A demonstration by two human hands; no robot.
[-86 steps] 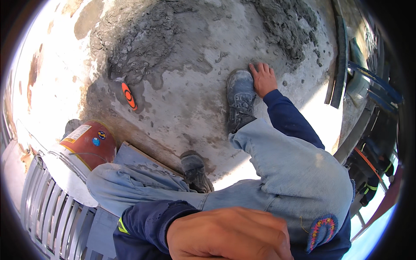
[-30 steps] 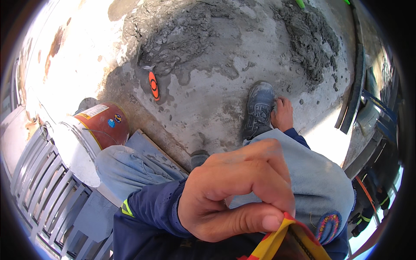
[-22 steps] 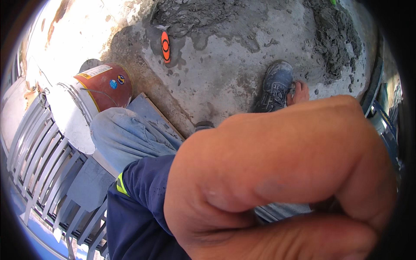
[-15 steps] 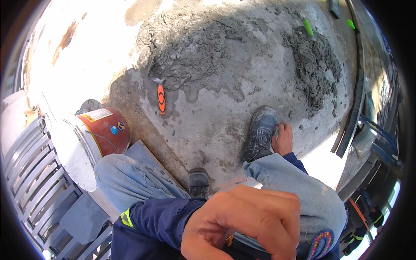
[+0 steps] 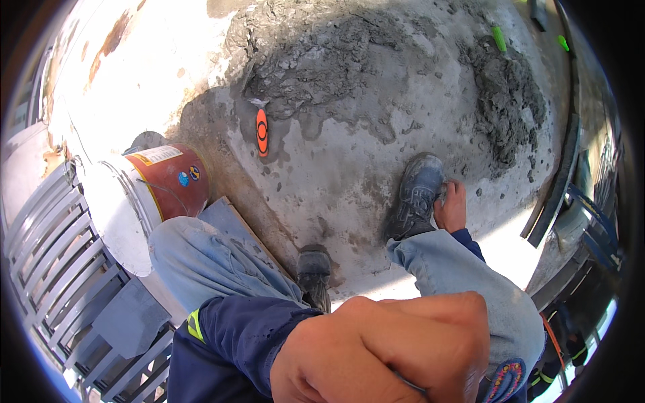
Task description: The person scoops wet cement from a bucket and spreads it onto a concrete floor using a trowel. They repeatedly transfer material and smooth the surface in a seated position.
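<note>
My left hand [image 5: 379, 342] is closed, large in the lower foreground; whatever it grips is hidden beneath its fingers. Beside my right boot [image 5: 416, 191], my right hand [image 5: 451, 207] rests low by the floor [image 5: 342, 188], fingers loosely bent with nothing visible in them. A tool with an orange handle [image 5: 262, 131] lies at the edge of wet grey mortar [image 5: 322, 74]. A second grey mound [image 5: 504, 107] sits at the right, with a green object [image 5: 498, 38] at its upper edge.
A red-and-white bucket [image 5: 178, 181] stands beside my left knee, near a grey board [image 5: 228, 228]. Metal slats [image 5: 60, 248] line the left. Dark strips [image 5: 557, 188] and metalwork border the right; dark clothing with reflective bands [image 5: 554, 373], apparently another person's, shows lower right.
My left hand has drawn down from close before the camera; the yellow-and-red item it held earlier is out of sight. My right hand's fingers are more bent than at first.
</note>
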